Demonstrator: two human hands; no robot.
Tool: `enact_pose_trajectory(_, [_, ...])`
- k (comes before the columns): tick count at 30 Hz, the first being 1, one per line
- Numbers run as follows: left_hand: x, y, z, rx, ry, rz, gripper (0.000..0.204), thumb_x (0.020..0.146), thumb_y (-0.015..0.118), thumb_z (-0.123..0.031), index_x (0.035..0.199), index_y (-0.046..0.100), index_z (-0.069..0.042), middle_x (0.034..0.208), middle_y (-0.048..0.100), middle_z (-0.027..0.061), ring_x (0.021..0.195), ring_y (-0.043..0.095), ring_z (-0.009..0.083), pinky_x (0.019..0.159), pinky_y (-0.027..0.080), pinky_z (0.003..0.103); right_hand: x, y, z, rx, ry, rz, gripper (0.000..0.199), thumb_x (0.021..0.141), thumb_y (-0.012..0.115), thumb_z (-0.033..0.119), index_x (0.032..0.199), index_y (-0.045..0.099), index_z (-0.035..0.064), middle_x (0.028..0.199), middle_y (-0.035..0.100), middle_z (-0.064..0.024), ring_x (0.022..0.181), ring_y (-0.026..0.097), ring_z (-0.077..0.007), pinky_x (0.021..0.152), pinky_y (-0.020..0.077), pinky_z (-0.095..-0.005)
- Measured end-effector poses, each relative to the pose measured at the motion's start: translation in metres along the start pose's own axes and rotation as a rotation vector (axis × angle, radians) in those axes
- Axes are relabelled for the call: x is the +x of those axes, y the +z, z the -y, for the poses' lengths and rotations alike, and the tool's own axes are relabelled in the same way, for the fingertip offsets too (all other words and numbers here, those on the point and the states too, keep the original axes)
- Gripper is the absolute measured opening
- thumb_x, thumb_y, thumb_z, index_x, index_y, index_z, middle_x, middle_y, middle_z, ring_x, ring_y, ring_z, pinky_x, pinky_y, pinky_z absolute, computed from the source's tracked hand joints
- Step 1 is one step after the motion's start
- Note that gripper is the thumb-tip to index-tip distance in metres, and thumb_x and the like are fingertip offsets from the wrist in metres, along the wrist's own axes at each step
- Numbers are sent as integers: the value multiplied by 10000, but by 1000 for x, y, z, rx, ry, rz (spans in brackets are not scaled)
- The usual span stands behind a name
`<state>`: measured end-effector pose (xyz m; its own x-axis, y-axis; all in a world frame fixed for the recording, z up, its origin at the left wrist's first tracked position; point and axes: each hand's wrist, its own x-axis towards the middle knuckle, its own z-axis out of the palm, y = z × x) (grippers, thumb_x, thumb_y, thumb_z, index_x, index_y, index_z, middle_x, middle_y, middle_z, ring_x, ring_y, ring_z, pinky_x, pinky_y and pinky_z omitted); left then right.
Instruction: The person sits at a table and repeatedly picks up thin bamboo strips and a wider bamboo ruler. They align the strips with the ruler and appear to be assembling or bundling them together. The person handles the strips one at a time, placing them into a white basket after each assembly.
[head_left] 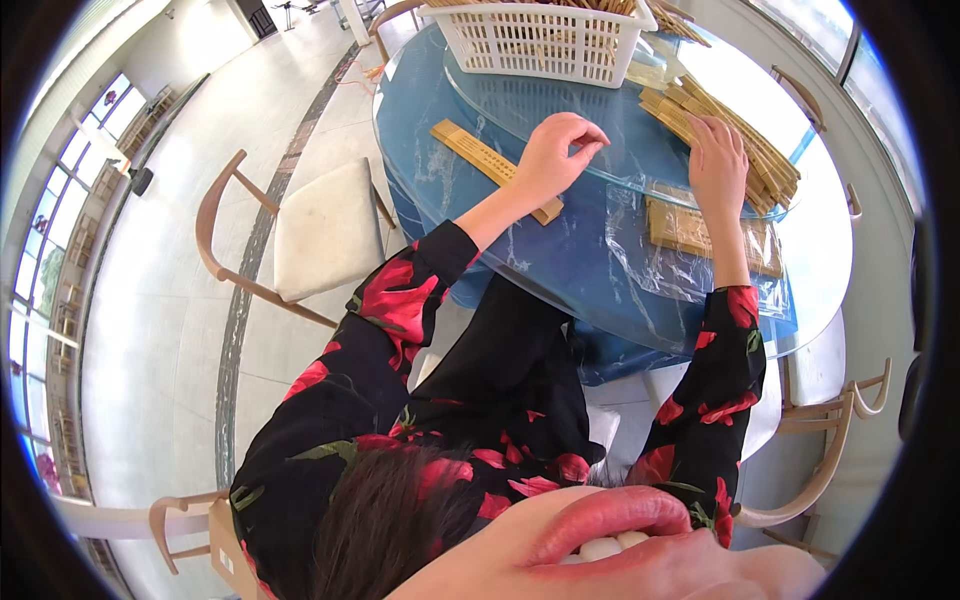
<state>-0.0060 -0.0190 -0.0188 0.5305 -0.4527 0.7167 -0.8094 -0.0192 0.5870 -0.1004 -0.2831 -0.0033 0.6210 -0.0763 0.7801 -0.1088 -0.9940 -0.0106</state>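
Observation:
My left hand (556,152) is held over the blue table, its fingers curled toward the thumb; nothing shows between them. Under that wrist lies a flat tan strip (470,150) with dark print, set slantwise on the table. At the right, my right hand (718,168) bends its fingers down onto a fanned pile of thin tan bamboo strips (765,165). Its fingertips press together at the pile's left side, and the thumb is partly hidden. Just below, partly covered by my right wrist, a tan stack (676,226) lies on clear plastic bags (640,262).
A white slotted basket (545,45) full of thin sticks stands at the table's far side. The round blue marbled table (420,95) has a raised glass disc (520,100). Wooden chairs stand around, one with a pale seat (328,230) at the left.

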Motion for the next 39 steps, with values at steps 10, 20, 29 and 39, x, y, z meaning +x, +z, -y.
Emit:
enact_pose_trajectory(10, [148, -201, 95, 1081, 311, -359, 130, 864, 746, -185, 954, 782, -99, 903, 705, 60, 961, 641, 280, 885, 500, 391, -1, 3, 27, 266, -100, 77, 291, 945, 640, 114, 1222, 714, 158, 1243, 634, -43, 1243, 551, -279, 1005, 451, -486])
enact_pose_trajectory(20, [204, -234, 129, 1347, 440, 147, 61, 838, 676, -89, 858, 650, -38, 873, 660, 129, 978, 629, 350, 838, 527, 471, -6, 4, 23, 286, -87, 87, 273, 932, 636, 117, 1180, 742, 162, 1231, 646, -37, 1222, 563, -275, 1003, 468, -476])
enact_pose_trajectory(29, [236, -204, 111, 1149, 394, 393, 143, 793, 682, -196, 795, 691, -54, 839, 669, 174, 830, 666, 361, 726, 528, 469, -9, 11, 19, 326, -123, 66, 242, 922, 639, 115, 1135, 745, 160, 1168, 657, -38, 1196, 575, -282, 976, 475, -468])
enact_pose_trajectory(39, [205, -298, 2, 1443, 324, -89, 140, 859, 633, -176, 874, 715, -63, 929, 694, 169, 866, 676, 394, 740, 525, 520, -6, 5, 26, 369, -114, 69, 284, 934, 616, 106, 1186, 738, 150, 1187, 661, -44, 1193, 580, -290, 986, 478, -454])
